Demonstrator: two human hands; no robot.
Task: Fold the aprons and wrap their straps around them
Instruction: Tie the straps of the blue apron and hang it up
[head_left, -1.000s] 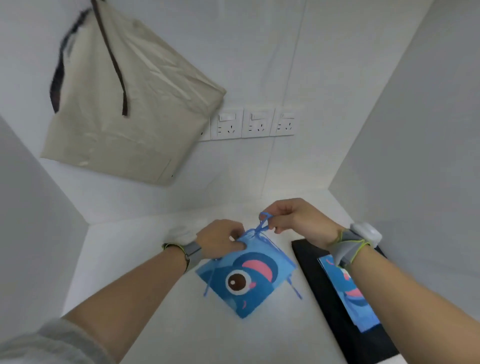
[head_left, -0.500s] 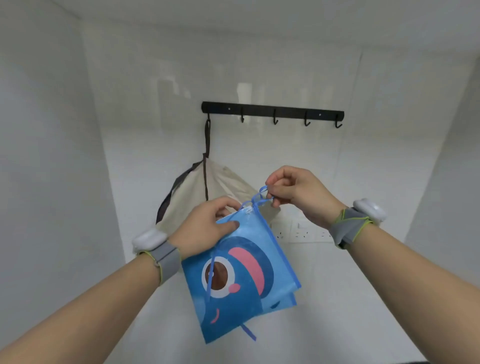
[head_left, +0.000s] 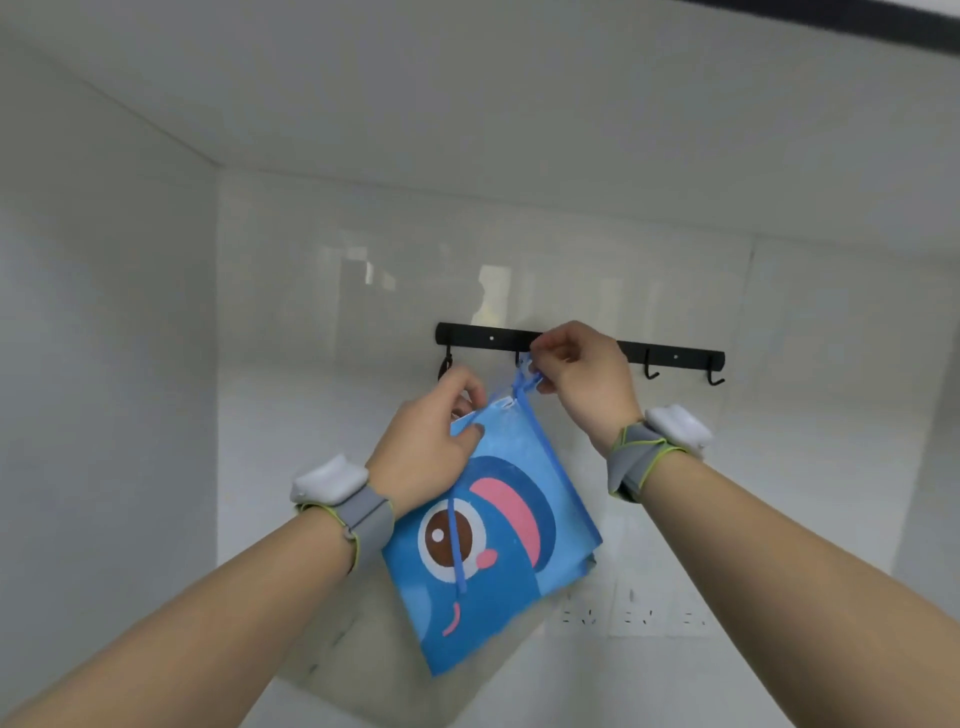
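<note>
A folded blue apron (head_left: 498, 561) with a cartoon eye print hangs in the air in front of the wall. My left hand (head_left: 431, 447) grips its top left edge. My right hand (head_left: 582, 379) pinches the apron's blue strap loop (head_left: 524, 382) right at the black hook rail (head_left: 665, 351), close to the second hook from the left. A loose blue strap (head_left: 457, 545) dangles down across the print. A beige apron (head_left: 374, 634) hangs from the leftmost hook, mostly hidden behind my left arm and the blue apron.
The rail carries free hooks (head_left: 652, 371) to the right of my right hand. White wall sockets (head_left: 634, 616) sit low on the back wall. White side walls close in on the left and right.
Both hands have lifted the blue apron from the table up to the hook rail. The view has tilted upward, so the table and the black tray have dropped out of sight.
</note>
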